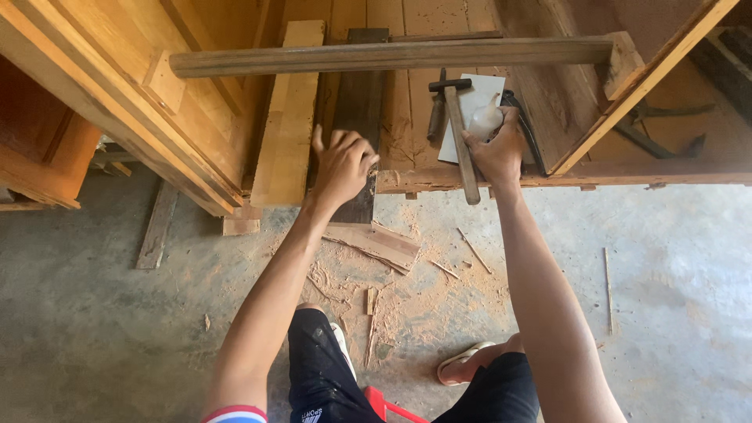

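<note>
A wooden platform [407,117] carries a dark plank [359,102], long axis running away from the person, overhanging the near edge. The left hand [341,166] presses flat on it, fingers spread. The right hand [495,150] clamps the hammer [457,129] handle.

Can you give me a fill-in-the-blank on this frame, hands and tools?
1. The left hand presses flat on a dark ____.
2. Beside the right hand lies a wooden-handled ____.
3. The right hand's grip is on a small white ____ over a white sheet.
4. The concrete floor below is strewn with ____.

Missing words: plank; hammer; bottle; sawdust.
</note>
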